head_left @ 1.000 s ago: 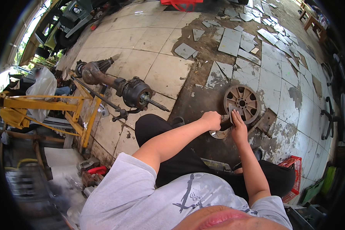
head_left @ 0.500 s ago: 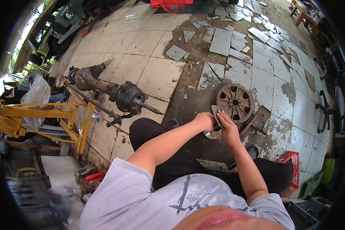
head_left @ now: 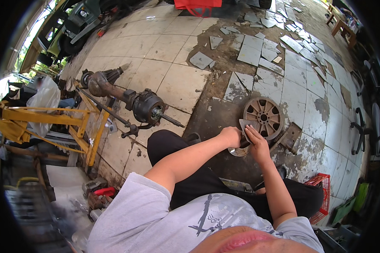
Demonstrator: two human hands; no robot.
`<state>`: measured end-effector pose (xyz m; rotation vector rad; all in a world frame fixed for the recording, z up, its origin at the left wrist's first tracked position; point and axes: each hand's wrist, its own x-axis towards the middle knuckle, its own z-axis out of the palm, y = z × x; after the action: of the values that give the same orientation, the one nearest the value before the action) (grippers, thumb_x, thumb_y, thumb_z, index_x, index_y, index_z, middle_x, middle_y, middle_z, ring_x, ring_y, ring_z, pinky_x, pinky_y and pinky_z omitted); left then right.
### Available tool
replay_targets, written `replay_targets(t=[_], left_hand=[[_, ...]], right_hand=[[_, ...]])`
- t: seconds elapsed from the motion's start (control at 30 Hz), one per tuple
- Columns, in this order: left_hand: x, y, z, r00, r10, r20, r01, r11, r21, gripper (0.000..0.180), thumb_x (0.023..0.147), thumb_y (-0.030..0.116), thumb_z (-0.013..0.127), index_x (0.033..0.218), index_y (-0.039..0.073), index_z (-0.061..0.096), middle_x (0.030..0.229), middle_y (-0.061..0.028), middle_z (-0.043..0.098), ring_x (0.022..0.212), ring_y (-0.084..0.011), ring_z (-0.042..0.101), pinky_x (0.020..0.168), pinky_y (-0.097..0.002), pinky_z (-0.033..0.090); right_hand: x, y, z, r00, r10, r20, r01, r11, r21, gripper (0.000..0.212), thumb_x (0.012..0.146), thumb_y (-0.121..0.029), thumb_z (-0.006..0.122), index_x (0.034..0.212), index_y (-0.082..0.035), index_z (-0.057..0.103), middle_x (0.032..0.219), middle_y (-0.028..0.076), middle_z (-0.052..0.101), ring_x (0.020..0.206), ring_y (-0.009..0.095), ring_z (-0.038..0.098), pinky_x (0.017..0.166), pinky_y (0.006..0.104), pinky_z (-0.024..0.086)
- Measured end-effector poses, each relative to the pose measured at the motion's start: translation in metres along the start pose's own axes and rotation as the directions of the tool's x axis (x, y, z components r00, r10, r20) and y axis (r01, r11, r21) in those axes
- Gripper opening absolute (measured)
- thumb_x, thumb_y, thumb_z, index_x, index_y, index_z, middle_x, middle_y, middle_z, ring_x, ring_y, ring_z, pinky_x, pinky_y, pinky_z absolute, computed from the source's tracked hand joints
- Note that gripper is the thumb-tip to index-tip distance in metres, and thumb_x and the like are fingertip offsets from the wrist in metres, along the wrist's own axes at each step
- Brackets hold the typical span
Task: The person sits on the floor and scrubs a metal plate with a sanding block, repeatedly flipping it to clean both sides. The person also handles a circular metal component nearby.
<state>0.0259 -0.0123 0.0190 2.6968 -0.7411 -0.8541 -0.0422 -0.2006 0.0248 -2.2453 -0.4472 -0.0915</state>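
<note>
My left hand (head_left: pixel 231 137) is closed, its fingers curled around something hidden between the two hands. A stiff grey sheet (head_left: pixel 244 123), perhaps sandpaper, sticks up beyond the fingers. My right hand (head_left: pixel 258 146) presses its straight, close-set fingers flat along that sheet; its thumb is hidden. Just below the hands, a shiny round metal piece (head_left: pixel 238 152) shows in part on the floor. A rusty toothed flywheel (head_left: pixel 262 118) with wide openings lies flat right beyond my fingers. To its right rests a brown metal bracket (head_left: pixel 290 135).
A greasy axle assembly (head_left: pixel 126 98) lies on the tiles at left, beside a yellow steel frame (head_left: pixel 50 117). Broken tiles (head_left: pixel 251 49) are scattered ahead. A red plastic crate (head_left: pixel 321 197) stands by my right knee. A vehicle (head_left: pixel 78 21) is at the far left.
The whole view has shifted slightly, so the floor things sit a little further right and lower. Both hands keep nearly the same grip on the sheet beside the flywheel.
</note>
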Motion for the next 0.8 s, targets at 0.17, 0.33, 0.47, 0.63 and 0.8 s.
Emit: replay_targets(t=[0.17,0.33,0.47,0.63,0.8], left_hand=[[0.002,0.007,-0.005,0.999,-0.022,0.050,0.024,0.999,-0.027,0.028,0.080,0.026,0.074,0.101,0.009,0.083,0.105,-0.0166,0.080,0.103,-0.0352,0.077,0.091,-0.0469,0.063],[0.001,0.002,-0.001,1.000,-0.012,0.028,0.012,1.000,0.005,0.030,0.078,0.028,0.076,0.097,0.006,0.082,0.102,-0.0195,0.079,0.100,-0.0380,0.077,0.088,-0.0485,0.063],[0.002,0.000,-0.001,1.000,-0.012,0.006,0.013,0.999,-0.037,0.029,0.077,0.027,0.076,0.096,0.006,0.082,0.101,-0.0197,0.079,0.099,-0.0382,0.077,0.088,-0.0484,0.063],[0.002,0.003,0.000,1.000,-0.024,0.013,0.025,0.999,-0.035,0.029,0.077,0.026,0.075,0.097,0.006,0.083,0.100,-0.0194,0.080,0.099,-0.0379,0.077,0.088,-0.0487,0.063],[0.004,0.002,0.002,1.000,-0.008,0.015,0.009,1.000,-0.007,0.029,0.077,0.028,0.076,0.095,0.006,0.083,0.099,-0.0198,0.079,0.098,-0.0379,0.077,0.088,-0.0488,0.063]], right_hand=[[-0.010,0.028,0.006,0.978,0.179,-0.109,-0.183,0.983,-0.025,0.067,0.080,0.019,0.052,0.141,-0.004,0.067,0.151,0.016,0.062,0.147,0.033,0.053,0.119,0.0440,0.046],[-0.008,0.008,0.004,0.988,0.128,-0.082,-0.127,0.992,0.018,0.071,0.077,0.020,0.050,0.142,-0.003,0.066,0.153,0.016,0.061,0.148,0.033,0.051,0.120,0.0444,0.046],[-0.008,0.024,0.000,0.983,0.177,-0.057,-0.178,0.984,-0.008,0.073,0.075,0.021,0.048,0.142,-0.003,0.066,0.153,0.017,0.060,0.149,0.034,0.050,0.120,0.0441,0.045],[-0.006,0.012,0.006,0.984,0.153,-0.094,-0.148,0.988,0.052,0.067,0.079,0.020,0.051,0.140,-0.002,0.067,0.150,0.016,0.063,0.148,0.033,0.052,0.119,0.0446,0.046],[-0.002,0.010,-0.007,0.978,0.200,-0.068,-0.191,0.975,0.114,0.067,0.081,0.021,0.052,0.142,-0.003,0.066,0.152,0.017,0.062,0.149,0.035,0.051,0.120,0.0431,0.044]])
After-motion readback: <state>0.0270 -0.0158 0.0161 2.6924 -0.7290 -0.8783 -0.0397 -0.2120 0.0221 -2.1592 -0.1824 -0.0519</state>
